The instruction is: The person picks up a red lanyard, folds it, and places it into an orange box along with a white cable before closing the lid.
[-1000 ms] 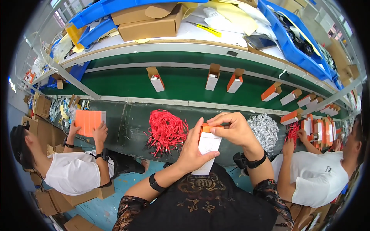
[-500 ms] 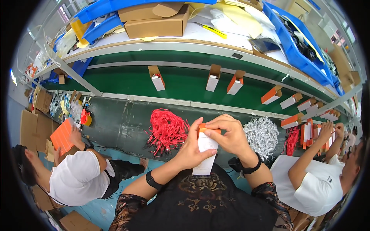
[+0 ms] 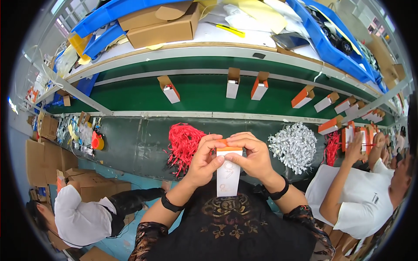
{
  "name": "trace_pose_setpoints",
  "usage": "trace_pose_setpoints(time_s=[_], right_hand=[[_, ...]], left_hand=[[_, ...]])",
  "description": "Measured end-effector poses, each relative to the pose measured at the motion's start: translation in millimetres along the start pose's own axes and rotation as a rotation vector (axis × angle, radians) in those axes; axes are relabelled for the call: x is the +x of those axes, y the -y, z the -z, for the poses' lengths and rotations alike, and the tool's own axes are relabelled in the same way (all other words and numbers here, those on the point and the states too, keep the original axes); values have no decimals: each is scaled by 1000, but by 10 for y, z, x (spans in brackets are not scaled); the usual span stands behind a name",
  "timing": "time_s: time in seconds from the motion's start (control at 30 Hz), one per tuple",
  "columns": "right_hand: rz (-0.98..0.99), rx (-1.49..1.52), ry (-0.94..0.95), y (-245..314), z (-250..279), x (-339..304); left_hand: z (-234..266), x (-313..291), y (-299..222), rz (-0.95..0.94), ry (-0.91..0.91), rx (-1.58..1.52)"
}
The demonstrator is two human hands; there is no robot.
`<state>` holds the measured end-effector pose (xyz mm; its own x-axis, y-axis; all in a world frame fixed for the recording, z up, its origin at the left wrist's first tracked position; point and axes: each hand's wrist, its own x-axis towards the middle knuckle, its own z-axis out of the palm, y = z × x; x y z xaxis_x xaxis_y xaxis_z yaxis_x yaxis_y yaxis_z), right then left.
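Observation:
Between my two hands is a tall, narrow white box with an orange top end, held upright in front of my chest. My left hand grips its left side near the top, thumb on the front face. On the opposite side my right hand presses the same upper end, its fingers over the top edge and its thumb on the front. The orange top looks closed, though fingers cover part of it. A heap of red straps lies just beyond my left hand, and a pile of silvery white pieces beyond my right.
Open-topped orange and white boxes stand along the green conveyor belt. A shelf above carries brown cartons and blue bins. One co-worker bends at the left; another works at the right.
My right hand has moved from the box's top flap to its right side, and the box now stands straighter. The left co-worker has turned away from the bench with the orange sheet.

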<state>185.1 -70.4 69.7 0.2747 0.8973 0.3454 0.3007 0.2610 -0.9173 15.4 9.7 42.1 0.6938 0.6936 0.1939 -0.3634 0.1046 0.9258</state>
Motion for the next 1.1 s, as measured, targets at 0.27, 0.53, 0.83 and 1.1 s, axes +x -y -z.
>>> trace_pose_setpoints(time_s=[0.27,0.53,0.83,1.1], right_hand=[[67,80,56,-136,-117,-65],[362,3,22,-142,-252,-59],[413,-7,21,-236,-293,80],[165,129,-55,-296,-268,120]], left_hand=[[134,-79,116,-109,90,96],[171,-148,95,-340,-15,291],[-1,-180,94,-266,-130,-49],[388,-520,374,206,-164,60]])
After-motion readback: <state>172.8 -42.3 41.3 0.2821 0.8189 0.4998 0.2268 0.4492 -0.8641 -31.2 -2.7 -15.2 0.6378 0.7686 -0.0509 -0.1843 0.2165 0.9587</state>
